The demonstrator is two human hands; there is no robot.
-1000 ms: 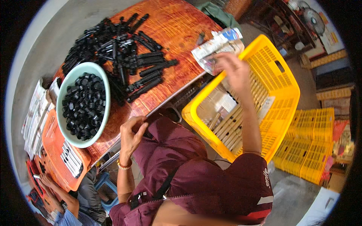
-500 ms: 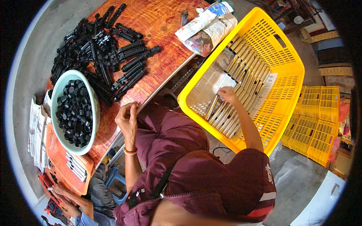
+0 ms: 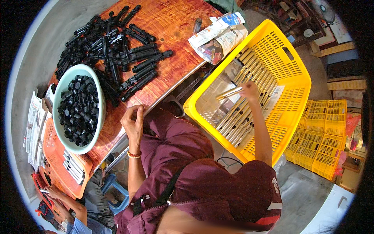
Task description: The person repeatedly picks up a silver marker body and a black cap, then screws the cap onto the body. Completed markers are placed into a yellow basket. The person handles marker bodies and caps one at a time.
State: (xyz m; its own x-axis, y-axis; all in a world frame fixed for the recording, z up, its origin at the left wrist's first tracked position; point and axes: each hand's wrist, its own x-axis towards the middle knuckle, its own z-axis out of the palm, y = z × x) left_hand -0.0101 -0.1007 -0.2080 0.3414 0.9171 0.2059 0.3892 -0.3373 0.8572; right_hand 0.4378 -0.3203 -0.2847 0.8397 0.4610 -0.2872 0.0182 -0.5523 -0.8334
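Inside the yellow plastic basket (image 3: 290, 99), my right hand (image 3: 249, 91) is closed on a shiny silver tube (image 3: 229, 94), which is raised at an angle above the others. Rows of similar silver tubes (image 3: 255, 74) with dark ends lie beneath it on the basket floor. My left hand (image 3: 133, 121) rests at the table's front edge, its fingers curled together with nothing visible in them. Nearest to it on the table is a pile of black plastic tubular fittings (image 3: 142, 74). A pale green basin (image 3: 102, 113) full of black caps (image 3: 80, 111) stands to its left.
The reddish wooden table (image 3: 177, 29) has a newspaper-wrapped bundle (image 3: 218, 41) by the basket. An orange tray (image 3: 52, 150) holds white tubes. At lower left, a co-worker's hand (image 3: 54, 193) works beside a blue stool (image 3: 117, 193). Yellow crates (image 3: 319, 136) are stacked at right.
My right hand has lifted the silver tube off the row and moved it up and to the right. My left hand has kept its place at the table edge.
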